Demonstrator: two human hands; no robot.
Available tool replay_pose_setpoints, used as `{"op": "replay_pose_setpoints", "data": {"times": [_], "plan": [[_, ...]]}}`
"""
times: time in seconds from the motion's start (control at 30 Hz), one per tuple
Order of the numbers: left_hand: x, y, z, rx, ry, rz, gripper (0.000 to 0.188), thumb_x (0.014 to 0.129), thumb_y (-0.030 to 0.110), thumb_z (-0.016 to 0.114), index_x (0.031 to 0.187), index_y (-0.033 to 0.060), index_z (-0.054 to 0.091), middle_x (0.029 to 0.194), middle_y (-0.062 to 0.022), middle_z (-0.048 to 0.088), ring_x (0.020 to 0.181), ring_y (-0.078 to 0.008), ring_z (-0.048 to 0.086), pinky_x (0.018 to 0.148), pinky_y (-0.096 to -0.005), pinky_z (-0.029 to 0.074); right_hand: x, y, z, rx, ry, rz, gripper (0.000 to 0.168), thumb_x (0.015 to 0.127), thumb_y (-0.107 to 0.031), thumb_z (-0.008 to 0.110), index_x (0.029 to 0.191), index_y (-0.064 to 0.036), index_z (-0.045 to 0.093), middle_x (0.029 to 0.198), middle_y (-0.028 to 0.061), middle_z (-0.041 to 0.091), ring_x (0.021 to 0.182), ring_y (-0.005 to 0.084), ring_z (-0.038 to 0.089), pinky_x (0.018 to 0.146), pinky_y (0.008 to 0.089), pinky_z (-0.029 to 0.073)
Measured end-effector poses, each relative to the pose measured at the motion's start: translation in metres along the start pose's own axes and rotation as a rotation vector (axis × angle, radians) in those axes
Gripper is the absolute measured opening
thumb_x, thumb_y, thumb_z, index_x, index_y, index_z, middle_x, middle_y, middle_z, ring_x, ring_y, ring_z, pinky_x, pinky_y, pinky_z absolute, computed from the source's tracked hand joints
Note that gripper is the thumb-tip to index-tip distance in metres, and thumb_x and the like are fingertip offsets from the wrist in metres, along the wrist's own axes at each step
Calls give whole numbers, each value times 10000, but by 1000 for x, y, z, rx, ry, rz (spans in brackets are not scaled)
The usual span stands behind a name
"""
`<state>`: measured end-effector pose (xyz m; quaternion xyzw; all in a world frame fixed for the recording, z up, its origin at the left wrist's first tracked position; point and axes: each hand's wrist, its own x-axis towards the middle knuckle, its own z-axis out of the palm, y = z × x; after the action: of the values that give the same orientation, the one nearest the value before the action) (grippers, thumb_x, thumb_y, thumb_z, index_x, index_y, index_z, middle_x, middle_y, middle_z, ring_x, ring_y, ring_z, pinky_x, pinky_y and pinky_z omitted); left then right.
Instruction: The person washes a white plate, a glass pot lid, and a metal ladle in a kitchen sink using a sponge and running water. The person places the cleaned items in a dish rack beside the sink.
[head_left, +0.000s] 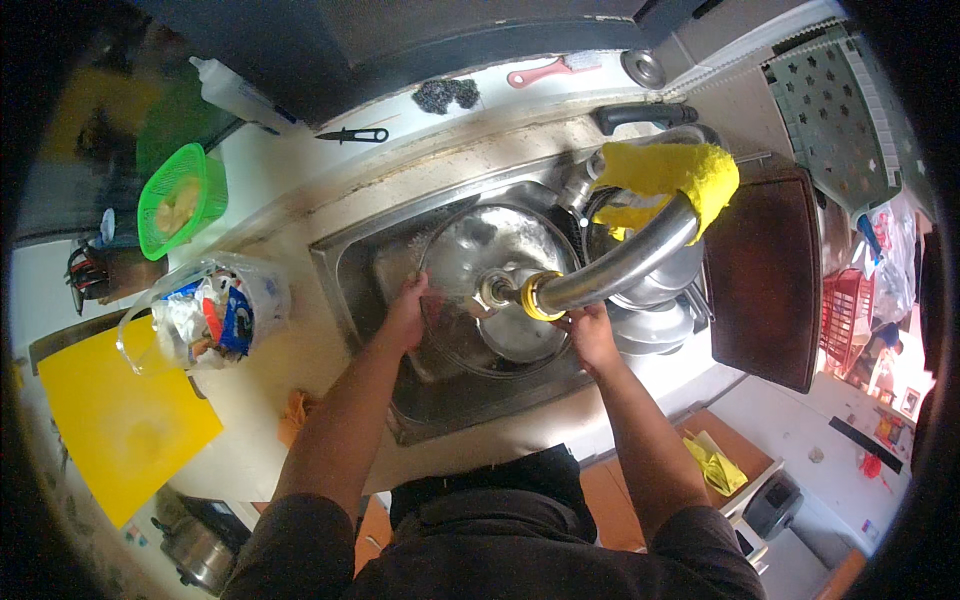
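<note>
Over the sink basin (360, 270), a round glass pot lid (517, 341) with a metal rim and a central knob is held between two hands. My left hand (409, 311) grips its left edge, and my right hand (590, 334) grips its right edge, partly behind the faucet end. The curved metal faucet (630, 262) reaches over the lid, its yellow-ringed outlet close to the knob. A yellow cloth (667, 176) hangs over the faucet. Metal pots and bowls (652, 326) stand right of the lid.
Left of the sink are a bag of waste (217, 315), a yellow board (127, 420) and a green basket (184, 202). Behind it lie a small knife (352, 136), a dark scouring pad (445, 96) and a red-handled brush (551, 71). A dark brown board (761, 277) is at right.
</note>
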<state>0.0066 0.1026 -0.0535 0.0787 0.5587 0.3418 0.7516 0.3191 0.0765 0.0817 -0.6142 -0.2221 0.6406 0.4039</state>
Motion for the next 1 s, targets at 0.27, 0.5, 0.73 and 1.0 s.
{"op": "replay_pose_setpoints", "data": {"times": [0.27,0.5,0.73,1.0], "plan": [[18,22,11,-51,11,141,335,1010,374,562,1237,128,582,1030,-34,630,915,-177,607,814,-355,471,7,7,-4,-91,41,-73,325,1042,-174,528,1342,-95,431,1102,62,613,962,150,579,874,288,456],[-4,49,2,-119,50,265,270,1019,312,569,1197,114,613,1024,-4,625,955,-140,608,870,-308,452,18,25,6,66,-34,-104,457,1022,-244,570,1427,-85,432,1309,66,534,1200,153,501,1048,324,397],[-88,103,-15,306,137,383,239,1016,282,572,1132,73,579,972,-64,682,890,-193,654,842,-342,499,61,65,29,310,-28,118,431,980,-517,568,1108,-106,582,946,5,613,849,105,601,777,290,505],[-216,130,-6,251,42,296,263,953,150,653,1157,62,512,1026,-166,710,917,-260,714,741,-386,604,100,124,100,545,-135,336,311,975,-292,583,1127,-25,632,1056,107,690,937,245,669,860,403,534]]}}
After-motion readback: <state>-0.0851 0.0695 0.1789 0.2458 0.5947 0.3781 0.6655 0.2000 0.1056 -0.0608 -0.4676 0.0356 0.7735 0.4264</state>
